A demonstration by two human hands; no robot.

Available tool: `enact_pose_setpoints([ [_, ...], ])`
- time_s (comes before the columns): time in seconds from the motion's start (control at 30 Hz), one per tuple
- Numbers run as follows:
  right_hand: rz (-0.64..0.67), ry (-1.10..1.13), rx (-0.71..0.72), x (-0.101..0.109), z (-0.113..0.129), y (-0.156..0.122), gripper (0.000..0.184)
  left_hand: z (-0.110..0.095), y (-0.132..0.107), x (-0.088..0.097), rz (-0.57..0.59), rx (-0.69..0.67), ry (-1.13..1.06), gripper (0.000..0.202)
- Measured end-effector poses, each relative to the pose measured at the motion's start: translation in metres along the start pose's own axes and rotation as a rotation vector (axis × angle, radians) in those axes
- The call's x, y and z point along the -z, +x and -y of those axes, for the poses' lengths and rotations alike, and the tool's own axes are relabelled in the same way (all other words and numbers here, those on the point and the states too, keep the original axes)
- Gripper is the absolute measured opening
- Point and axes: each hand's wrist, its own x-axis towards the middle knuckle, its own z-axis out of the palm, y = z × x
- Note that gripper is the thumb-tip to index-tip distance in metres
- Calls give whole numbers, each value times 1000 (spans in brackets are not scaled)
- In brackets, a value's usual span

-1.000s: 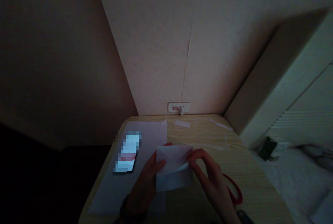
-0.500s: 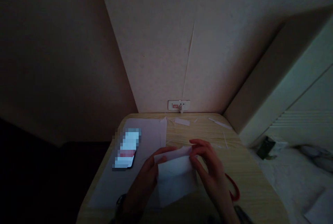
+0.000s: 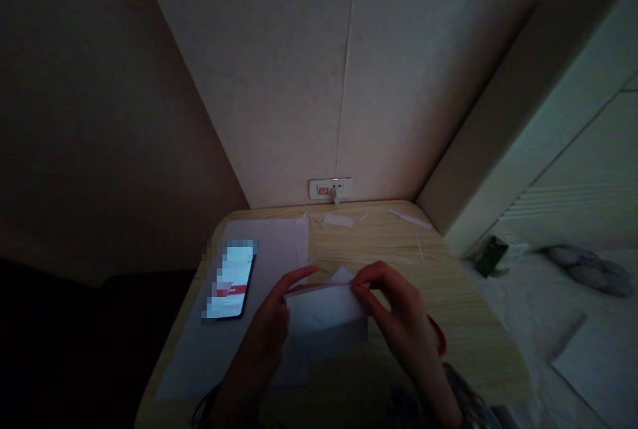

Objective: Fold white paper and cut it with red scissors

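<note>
A folded piece of white paper is held up between my two hands, above the front middle of the wooden table. My left hand grips its left edge, with the index finger stretched along behind the top. At the upper right corner, my right hand pinches the paper between thumb and fingers. A small pointed flap shows behind the top edge. Partly hidden by my right wrist is a red curved handle, its other parts out of sight.
A lit phone lies on large white sheets at the table's left. Paper scraps lie along the back of the wooden table. A socket with a plug is on the wall behind. A green and white box stands beyond the right side.
The paper has tipped, so its upper panel now faces me more. My right fingers have closed into a pinch at its corner. The whole view has shifted slightly.
</note>
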Motion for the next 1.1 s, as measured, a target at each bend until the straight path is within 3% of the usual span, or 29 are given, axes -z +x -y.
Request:
enact_pose_setpoints([
  [0.27,-52,136,-63,1,1,-3,5,-5,0,-13,-159,8,189,24],
  [0.67,-11,269,-180,7,-4,-2,11,-8,-2,-15,-186,13,326,18],
  [1.1,-52,264,-217,6,-8,-8,17,-1,3,-17,-131,-3,206,17],
])
